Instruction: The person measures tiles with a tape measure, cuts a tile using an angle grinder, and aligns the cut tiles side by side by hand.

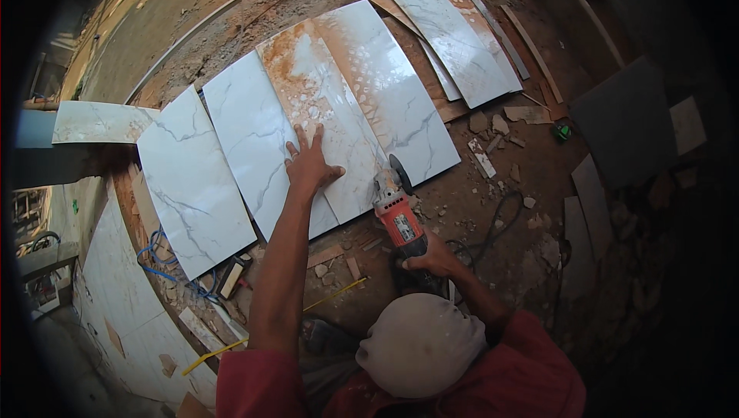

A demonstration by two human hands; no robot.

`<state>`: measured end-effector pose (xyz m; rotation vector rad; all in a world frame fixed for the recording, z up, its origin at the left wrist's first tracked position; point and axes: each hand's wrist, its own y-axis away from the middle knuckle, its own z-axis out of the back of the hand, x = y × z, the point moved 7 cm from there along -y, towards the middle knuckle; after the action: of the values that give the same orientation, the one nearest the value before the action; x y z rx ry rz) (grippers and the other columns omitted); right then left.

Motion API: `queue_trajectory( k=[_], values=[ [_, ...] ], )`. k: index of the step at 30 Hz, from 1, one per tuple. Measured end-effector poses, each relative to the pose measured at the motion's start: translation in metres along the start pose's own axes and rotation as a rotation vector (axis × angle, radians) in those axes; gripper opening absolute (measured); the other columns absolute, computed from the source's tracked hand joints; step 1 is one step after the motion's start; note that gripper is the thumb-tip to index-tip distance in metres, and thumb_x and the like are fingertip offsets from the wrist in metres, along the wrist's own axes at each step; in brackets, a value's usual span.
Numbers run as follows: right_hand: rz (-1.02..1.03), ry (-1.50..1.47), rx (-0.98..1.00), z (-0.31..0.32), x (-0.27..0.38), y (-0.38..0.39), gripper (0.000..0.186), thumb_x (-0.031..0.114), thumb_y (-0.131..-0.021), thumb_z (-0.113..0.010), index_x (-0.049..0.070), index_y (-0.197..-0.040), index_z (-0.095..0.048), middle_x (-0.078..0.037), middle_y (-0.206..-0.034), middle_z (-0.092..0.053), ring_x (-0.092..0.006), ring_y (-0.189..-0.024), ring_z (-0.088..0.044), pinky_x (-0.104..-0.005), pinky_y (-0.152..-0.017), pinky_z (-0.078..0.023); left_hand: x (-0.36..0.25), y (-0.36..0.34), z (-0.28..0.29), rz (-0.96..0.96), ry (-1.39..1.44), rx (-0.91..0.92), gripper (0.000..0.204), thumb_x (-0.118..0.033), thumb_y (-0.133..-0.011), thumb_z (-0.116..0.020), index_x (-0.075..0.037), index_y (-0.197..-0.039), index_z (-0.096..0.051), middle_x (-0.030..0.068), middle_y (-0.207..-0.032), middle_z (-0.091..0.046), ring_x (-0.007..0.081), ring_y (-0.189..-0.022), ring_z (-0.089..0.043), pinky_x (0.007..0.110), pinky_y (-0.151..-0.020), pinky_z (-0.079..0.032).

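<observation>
The left hand (pixel 310 162) presses spread fingers flat on the stiff, brittle, slick tile (pixel 327 102); the right hand (pixel 431 258) fingers are clamped around the grinder (pixel 398 214) body.

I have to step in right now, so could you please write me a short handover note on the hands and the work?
Left hand: flat, fingers spread, pressing on the marble-look tile.
Right hand: gripping the red angle grinder, its disc at the tile's near edge.
More tiles lie side by side on the dirt floor; offcuts are scattered around.
Done: tile laid out and steadied.
Left: probably the cut; no cut line is visible.
</observation>
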<state>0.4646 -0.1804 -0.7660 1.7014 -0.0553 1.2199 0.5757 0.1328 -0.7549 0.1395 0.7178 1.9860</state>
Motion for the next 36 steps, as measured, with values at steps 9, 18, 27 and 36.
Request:
queue_trajectory(
  k=[9,18,27,36],
  values=[
    [0.037,-0.11,0.071,-0.008,0.006,0.019,0.081,0.018,-0.062,-0.082,0.0,-0.131,-0.045,-0.012,-0.112,-0.066,-0.0215,-0.102,-0.063,-0.0352,-0.09,-0.05,0.002,0.006,0.003,-0.006,-0.001,-0.004,0.115,-0.043,-0.065,-0.085,-0.03,-0.156,-0.015,0.0158,-0.163,0.004,0.0509,-0.144,-0.016,0.063,-0.11,-0.028],
    [0.029,-0.196,0.099,-0.014,0.023,0.052,0.08,0.012,-0.064,-0.08,0.001,-0.134,-0.043,-0.011,-0.118,-0.066,-0.0206,-0.112,-0.06,-0.0372,-0.098,-0.047,0.004,0.007,0.001,-0.005,0.005,0.015,0.115,-0.044,-0.066,-0.084,-0.03,-0.156,-0.014,0.0158,-0.163,0.004,0.0501,-0.145,-0.013,0.064,-0.111,-0.026],
    [0.001,-0.017,-0.078,0.018,-0.001,0.075,0.089,0.022,-0.059,-0.084,0.002,-0.135,-0.043,-0.01,-0.115,-0.061,-0.0223,-0.105,-0.059,-0.0382,-0.094,-0.046,-0.003,-0.011,-0.003,0.033,0.075,-0.098,0.097,-0.051,-0.072,-0.076,-0.027,-0.153,-0.027,0.0188,-0.162,0.0,0.0457,-0.147,-0.004,0.071,-0.11,-0.012],
    [0.122,-0.226,-0.231,0.052,0.04,0.077,0.079,0.023,-0.061,-0.085,0.002,-0.127,-0.048,-0.008,-0.098,-0.062,-0.0198,-0.084,-0.064,-0.0341,-0.078,-0.053,-0.063,-0.064,0.007,-0.153,0.088,-0.514,0.068,-0.058,-0.083,-0.055,-0.034,-0.146,-0.042,0.0097,-0.164,-0.006,0.038,-0.149,0.0,0.082,-0.1,0.005]
  ],
)
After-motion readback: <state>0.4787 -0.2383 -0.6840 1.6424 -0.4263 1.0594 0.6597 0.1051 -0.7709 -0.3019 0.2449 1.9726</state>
